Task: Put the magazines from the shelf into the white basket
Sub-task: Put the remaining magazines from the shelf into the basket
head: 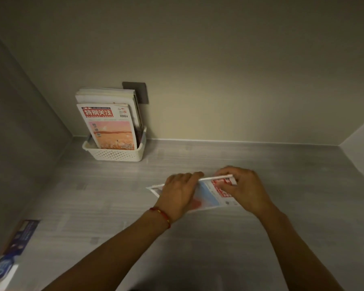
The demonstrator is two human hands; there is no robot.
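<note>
Magazine [206, 194]: on grey shelf [261, 164], far edge tilted up, left hand [178, 193] and right hand [242, 185] curled over it; white basket [114, 153], rear-left, holds upright magazines [109, 122]

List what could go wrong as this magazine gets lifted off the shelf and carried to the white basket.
1. Both hands, left hand and right hand, grip only the far edge of the magazine, so its loose pages may sag or slip out on the lift.
2. The white basket is already packed with upright magazines; squeezing another in could bend covers.
3. The basket looks light, and the tall stack might tip or slide it.
</note>
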